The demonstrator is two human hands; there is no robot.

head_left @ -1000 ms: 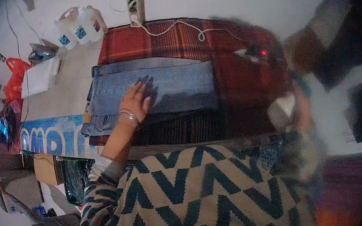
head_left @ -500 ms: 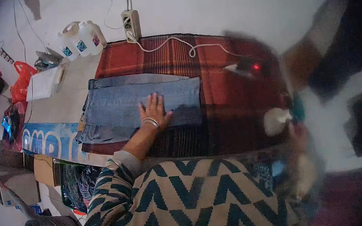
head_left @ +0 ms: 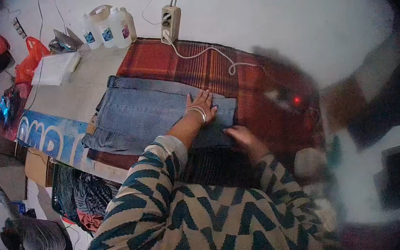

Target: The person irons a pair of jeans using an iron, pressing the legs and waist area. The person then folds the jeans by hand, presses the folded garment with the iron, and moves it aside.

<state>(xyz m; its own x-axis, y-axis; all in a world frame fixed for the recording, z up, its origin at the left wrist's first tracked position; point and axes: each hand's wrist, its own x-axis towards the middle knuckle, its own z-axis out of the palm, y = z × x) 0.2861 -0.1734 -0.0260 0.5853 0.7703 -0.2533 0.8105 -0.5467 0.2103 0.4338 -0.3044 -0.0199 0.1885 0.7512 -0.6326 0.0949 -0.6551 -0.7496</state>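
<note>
A pair of folded blue jeans (head_left: 143, 107) lies flat across the red plaid cloth (head_left: 274, 81). My left hand (head_left: 201, 107), with bracelets at the wrist, rests on the jeans near the leg ends, palm down and fingers spread. At the near corner of the leg ends, my right hand (head_left: 245, 140) has its fingers closed on the edge of the denim; its fingertips are partly hidden. To the right on the cloth is an iron (head_left: 284, 98) with a glowing red light, its outline blurred. A blurred whitish rounded object (head_left: 309, 162) is beside my right sleeve.
A white cord runs from the iron to a power strip (head_left: 170, 23) on the wall. Plastic jugs (head_left: 118, 30), another iron (head_left: 67, 40), clear plastic packaging (head_left: 56, 70) and a red bag (head_left: 32, 60) sit at the back left. Below left, another person (head_left: 42, 239) is near a crate of clothes (head_left: 85, 189).
My right hand has come left from the blurred white and teal object to the jeans' edge. My left hand stays on the jeans, now nearer the leg ends. The view has tilted.
</note>
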